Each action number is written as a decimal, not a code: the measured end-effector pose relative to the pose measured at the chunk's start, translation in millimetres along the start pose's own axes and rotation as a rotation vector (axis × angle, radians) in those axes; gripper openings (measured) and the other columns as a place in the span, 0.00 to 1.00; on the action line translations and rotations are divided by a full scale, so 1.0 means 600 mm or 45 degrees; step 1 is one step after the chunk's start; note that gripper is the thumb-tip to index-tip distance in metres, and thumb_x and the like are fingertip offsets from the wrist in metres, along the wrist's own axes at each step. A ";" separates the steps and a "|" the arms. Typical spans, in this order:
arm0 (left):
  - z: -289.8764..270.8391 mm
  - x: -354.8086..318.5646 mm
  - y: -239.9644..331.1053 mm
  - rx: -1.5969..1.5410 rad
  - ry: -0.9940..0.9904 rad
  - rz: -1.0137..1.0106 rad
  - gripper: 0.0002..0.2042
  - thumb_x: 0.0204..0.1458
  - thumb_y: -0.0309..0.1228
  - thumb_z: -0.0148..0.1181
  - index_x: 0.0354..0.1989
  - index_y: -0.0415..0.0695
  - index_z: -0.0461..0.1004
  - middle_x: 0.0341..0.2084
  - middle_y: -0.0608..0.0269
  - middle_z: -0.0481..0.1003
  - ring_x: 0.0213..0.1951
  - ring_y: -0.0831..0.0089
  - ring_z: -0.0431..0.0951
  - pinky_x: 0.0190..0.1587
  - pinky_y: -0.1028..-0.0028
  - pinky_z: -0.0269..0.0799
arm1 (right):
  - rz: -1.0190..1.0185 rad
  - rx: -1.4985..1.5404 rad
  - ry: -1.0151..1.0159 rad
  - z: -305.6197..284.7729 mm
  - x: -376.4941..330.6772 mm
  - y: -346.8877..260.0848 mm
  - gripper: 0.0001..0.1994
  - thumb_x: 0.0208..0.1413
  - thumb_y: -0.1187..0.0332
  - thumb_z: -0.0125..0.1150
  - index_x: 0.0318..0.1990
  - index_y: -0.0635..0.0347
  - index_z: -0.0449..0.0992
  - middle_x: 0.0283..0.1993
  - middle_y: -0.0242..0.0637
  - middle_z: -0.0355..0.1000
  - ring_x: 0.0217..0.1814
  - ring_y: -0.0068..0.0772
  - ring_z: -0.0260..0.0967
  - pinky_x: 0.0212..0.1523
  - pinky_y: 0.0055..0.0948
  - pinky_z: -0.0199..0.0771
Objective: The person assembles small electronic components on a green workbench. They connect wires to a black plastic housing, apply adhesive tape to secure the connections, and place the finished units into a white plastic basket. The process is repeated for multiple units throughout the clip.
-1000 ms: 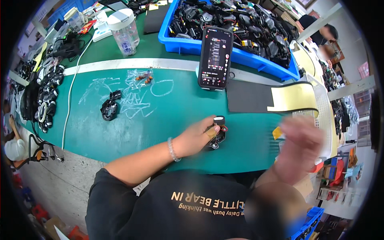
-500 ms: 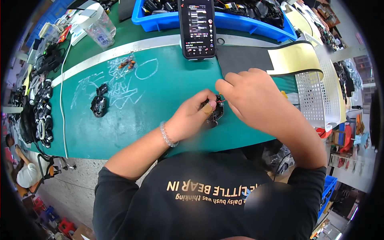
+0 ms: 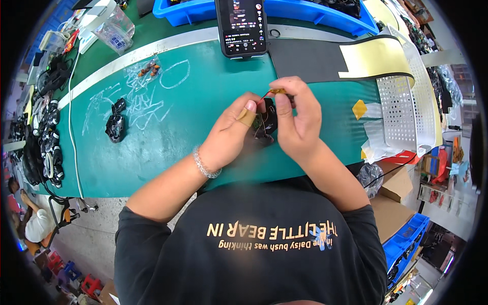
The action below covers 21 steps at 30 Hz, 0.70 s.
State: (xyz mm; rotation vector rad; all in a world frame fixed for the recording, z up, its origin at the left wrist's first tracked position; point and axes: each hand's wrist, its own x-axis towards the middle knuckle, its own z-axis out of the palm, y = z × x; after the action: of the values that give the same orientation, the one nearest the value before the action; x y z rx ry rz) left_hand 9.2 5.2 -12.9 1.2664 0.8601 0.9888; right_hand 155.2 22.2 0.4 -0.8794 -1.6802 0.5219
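Observation:
Over the green mat, my left hand [image 3: 231, 133], with a tan bandage on its thumb and a beaded bracelet at the wrist, is closed on a black plastic housing [image 3: 271, 118]. Thin wires and a bit of green circuit board show in that housing. My right hand [image 3: 301, 119] is beside it, thumb and fingers closed on a small amber-wrapped piece [image 3: 278, 91]. A red wire [image 3: 264, 96] runs from this piece toward my left thumb. Fingers partly hide both things, so the piece's exact kind cannot be made out.
Black plastic shell parts [image 3: 115, 127] and a clear bag of orange-brown pieces [image 3: 149, 69] lie to the left. A phone [image 3: 243, 30] stands at the back before a blue bin [image 3: 325, 18]. On the right are a dark mat [image 3: 305, 61] and a perforated white tray [image 3: 401, 112].
My right hand has turned, its elbow lowered, and now shows the amber-wrapped piece in its fingers. The housing is more exposed. The whole view has shifted slightly.

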 end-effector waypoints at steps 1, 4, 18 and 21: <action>-0.001 -0.001 0.000 -0.015 -0.001 -0.012 0.14 0.61 0.39 0.37 0.36 0.40 0.64 0.30 0.67 0.64 0.35 0.80 0.61 0.41 0.79 0.60 | -0.068 -0.034 -0.004 0.004 -0.002 0.004 0.06 0.50 0.79 0.51 0.36 0.64 0.68 0.28 0.42 0.66 0.23 0.41 0.63 0.24 0.32 0.63; -0.007 0.000 -0.003 -0.063 -0.031 -0.053 0.15 0.62 0.40 0.37 0.37 0.40 0.65 0.30 0.67 0.65 0.35 0.80 0.62 0.42 0.79 0.60 | -0.250 -0.131 -0.018 0.006 0.005 0.021 0.06 0.49 0.79 0.51 0.35 0.62 0.69 0.25 0.39 0.66 0.21 0.39 0.61 0.22 0.30 0.60; 0.009 -0.015 0.006 -0.063 -0.127 -0.085 0.13 0.58 0.26 0.41 0.50 0.37 0.62 0.40 0.59 0.70 0.41 0.74 0.70 0.45 0.75 0.66 | 0.197 0.074 -0.268 0.016 0.016 -0.013 0.10 0.52 0.73 0.52 0.41 0.66 0.64 0.37 0.42 0.62 0.33 0.34 0.61 0.31 0.28 0.64; 0.005 -0.016 -0.002 0.155 -0.230 0.104 0.12 0.54 0.22 0.43 0.47 0.36 0.62 0.37 0.58 0.71 0.39 0.71 0.72 0.40 0.72 0.68 | 0.311 0.031 -0.280 0.019 0.018 -0.021 0.14 0.49 0.71 0.56 0.41 0.65 0.62 0.38 0.44 0.62 0.35 0.38 0.63 0.34 0.31 0.67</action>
State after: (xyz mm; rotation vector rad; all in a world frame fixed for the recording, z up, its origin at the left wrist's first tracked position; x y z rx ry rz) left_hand 8.4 -4.9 -13.7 1.4812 0.7417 0.8809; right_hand 139.5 23.9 12.8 -1.0467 -1.7691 0.8286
